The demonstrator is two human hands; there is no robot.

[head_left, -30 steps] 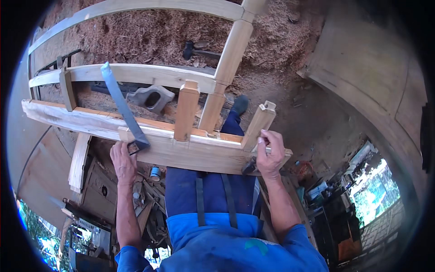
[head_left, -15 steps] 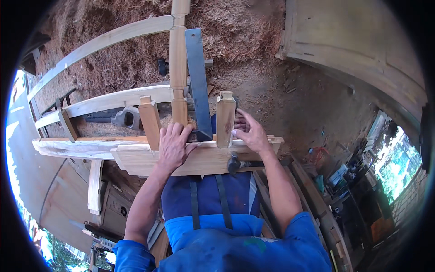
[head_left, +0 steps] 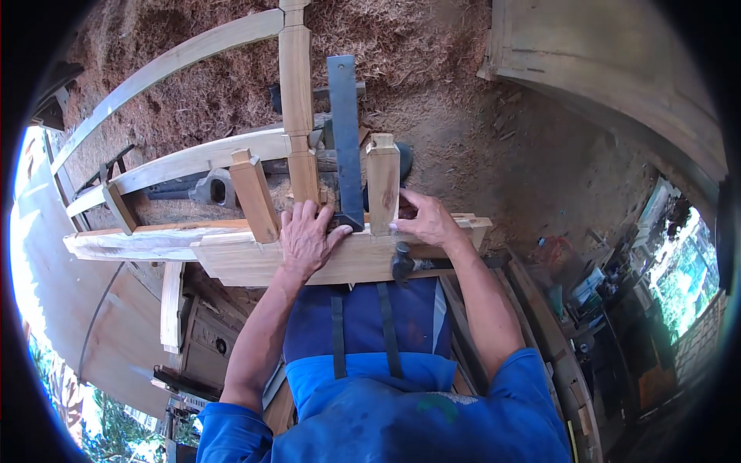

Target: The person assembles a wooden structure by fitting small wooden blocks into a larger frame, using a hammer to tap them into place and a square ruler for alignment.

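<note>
A pale wooden rail (head_left: 324,260) lies across my lap, with two short wooden posts standing up from it. My left hand (head_left: 306,241) bends over the rail's far edge, its thumb pressed at the dark stock of a metal try square (head_left: 344,131). The square's long grey blade points away from me, close beside the right post (head_left: 382,181). Around the base of that post my right hand (head_left: 426,221) is closed, thumb on the near side and fingers partly hidden behind. The left post (head_left: 255,197) stands just left of my left hand, untouched.
A hammer (head_left: 403,262) rests on the rail by my right wrist. Beyond it are a long notched post (head_left: 296,85), curved slats (head_left: 162,73), a clamp (head_left: 116,202) and a dark metal tool (head_left: 218,189). Shavings cover the ground; a wooden panel (head_left: 610,69) is at upper right.
The square's blade has swung from leaning left to nearly parallel with the right post. My right fingers have drawn in closer around that post. The view has shifted slightly.
</note>
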